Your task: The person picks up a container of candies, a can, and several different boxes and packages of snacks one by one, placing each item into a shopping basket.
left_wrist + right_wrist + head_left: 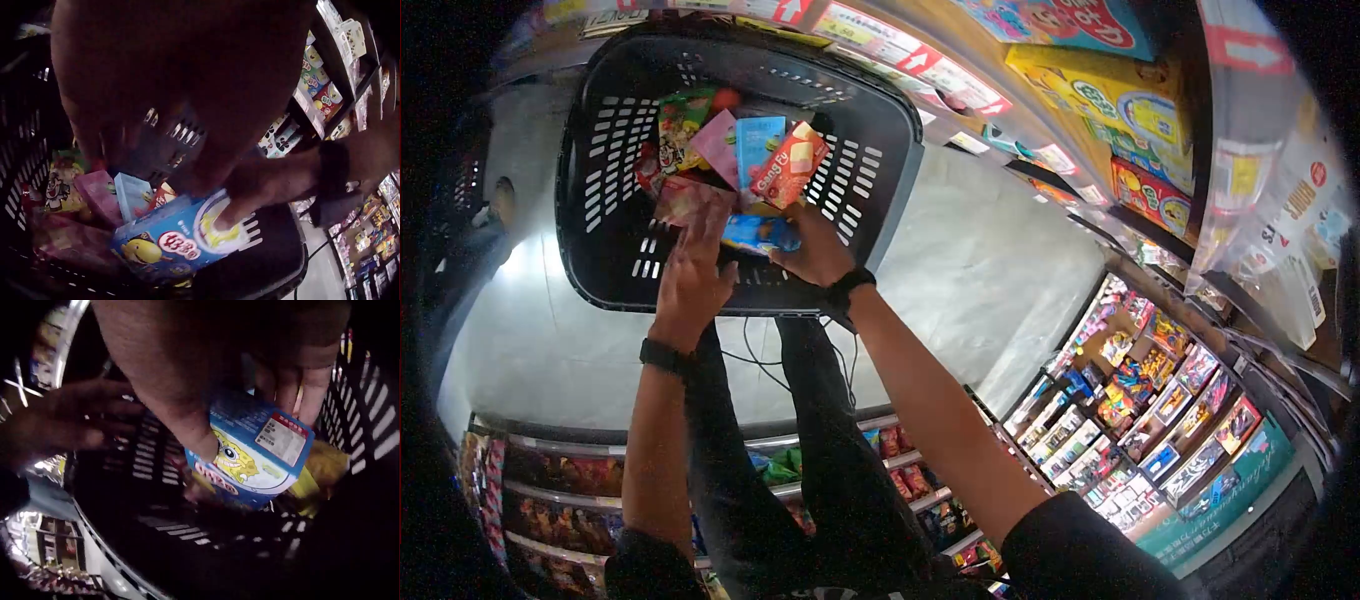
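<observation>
My right hand [815, 250] grips a small blue snack box [755, 234] inside the black basket [905, 150]. In the right wrist view the thumb presses the cartoon-printed side of that box [240, 465], and the other fingers reach over its far side. My left hand [690, 275] has its fingers extended, overlapping a reddish-pink packet [682, 203] left of the blue box. Farther in lie a red biscuit box [788, 168], a light blue box [758, 140], a pink box [717, 148] and a green-and-yellow packet [677, 125].
Store shelves [1090, 100] with boxed snacks and price tags run along the upper right. A lit display rack [1140, 400] of small goods stands at the lower right. Bagged snacks [560, 470] line shelves behind my legs. Another person's leg [470, 260] is at the left.
</observation>
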`<state>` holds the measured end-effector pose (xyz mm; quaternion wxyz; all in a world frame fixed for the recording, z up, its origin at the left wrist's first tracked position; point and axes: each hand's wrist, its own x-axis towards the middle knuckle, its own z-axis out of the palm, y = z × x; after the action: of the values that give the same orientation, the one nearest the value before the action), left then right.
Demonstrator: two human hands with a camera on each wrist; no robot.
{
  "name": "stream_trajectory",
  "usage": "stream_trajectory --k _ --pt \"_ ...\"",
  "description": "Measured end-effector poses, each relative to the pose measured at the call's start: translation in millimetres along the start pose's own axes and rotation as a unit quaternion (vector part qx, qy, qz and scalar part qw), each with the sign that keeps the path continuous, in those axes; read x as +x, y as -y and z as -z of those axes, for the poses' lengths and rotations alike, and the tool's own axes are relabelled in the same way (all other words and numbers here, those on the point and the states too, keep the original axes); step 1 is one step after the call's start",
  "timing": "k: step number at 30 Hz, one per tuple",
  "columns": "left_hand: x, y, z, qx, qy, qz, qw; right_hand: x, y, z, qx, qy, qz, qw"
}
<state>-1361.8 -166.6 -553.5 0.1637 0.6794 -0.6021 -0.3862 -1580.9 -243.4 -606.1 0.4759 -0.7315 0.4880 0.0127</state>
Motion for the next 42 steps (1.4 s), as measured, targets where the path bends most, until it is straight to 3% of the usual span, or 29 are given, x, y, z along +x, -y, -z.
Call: stream_trajectory --k 3,6,7,8,10,11,14,16,18,20,22,26,29,33,37,39,42 --pt "4.8 -18.1 4.2 -0.026 -0.026 -0.057 0.998 -14.6 44.7 59.3 0.074 0.027 0.098 0.992" --pt "-0.1 -39.6 -2.1 -0.213 0.097 0.019 0.972 -32.9 44.4 92.2 0.169 0.073 0.07 0.98" --pt "5.7 -58.7 3.1 -0.253 0.127 0.041 0.958 -40.9 53.3 110.3 0.252 0.089 0.001 0.964" --pt "7.1 -71.1 -4.8 -0.374 0.129 0.066 0.916 -47.9 49.7 120.0 0.311 0.04 -0.014 0.95" --pt "7.6 -94.1 -23.3 -0.592 0.124 0.111 0.788 -55.5 41.3 137.2 0.423 -0.057 -0.037 0.904" --pt "11.2 -116.9 -20.5 -0.627 0.1 0.102 0.766 -62.5 38.7 145.8 0.433 -0.115 -0.041 0.893" --pt "28.6 -167.0 -25.8 -0.626 0.085 0.104 0.768 -91.7 29.6 168.0 0.386 -0.147 -0.016 0.91" --pt "42.6 -197.6 -31.8 -0.571 0.044 0.054 0.818 -112.7 19.5 175.6 0.356 -0.176 -0.002 0.918" --pt "59.3 -228.5 -39.5 -0.519 0.005 0.003 0.855 -128.9 24.9 195.4 0.402 -0.255 0.005 0.879" --pt "80.3 -261.4 -42.6 -0.471 -0.032 -0.048 0.88 -141.9 25.0 226.7 0.376 -0.312 0.006 0.872" --pt "99.5 -297.2 -30.0 -0.347 -0.001 -0.084 0.934 -145.1 21.6 253.3 0.35 -0.385 0.035 0.854" --pt "147.0 -353.5 -40.4 -0.218 -0.17 -0.288 0.917 -132.7 -1.0 309.0 0.308 -0.5 0.09 0.804" --pt "166.8 -383.5 -51.3 -0.295 -0.154 -0.307 0.892 -119.3 -7.8 344.7 0.325 -0.536 0.159 0.763" --pt "187.1 -397.5 -60.1 -0.315 -0.198 -0.329 0.868 -99.4 -11.3 366.7 0.271 -0.549 0.182 0.77" --pt "201.4 -397.8 -54.6 -0.307 -0.201 -0.308 0.877 -69.3 -18.8 366.6 0.261 -0.564 0.222 0.751" --pt "204.0 -397.7 -48.8 -0.352 -0.169 -0.277 0.878 -62.3 -25.1 367.7 0.205 -0.593 0.198 0.753" --pt "208.7 -387.9 -47.4 -0.253 -0.178 -0.276 0.91 -59.9 -25.0 367.4 0.077 -0.636 0.139 0.755"
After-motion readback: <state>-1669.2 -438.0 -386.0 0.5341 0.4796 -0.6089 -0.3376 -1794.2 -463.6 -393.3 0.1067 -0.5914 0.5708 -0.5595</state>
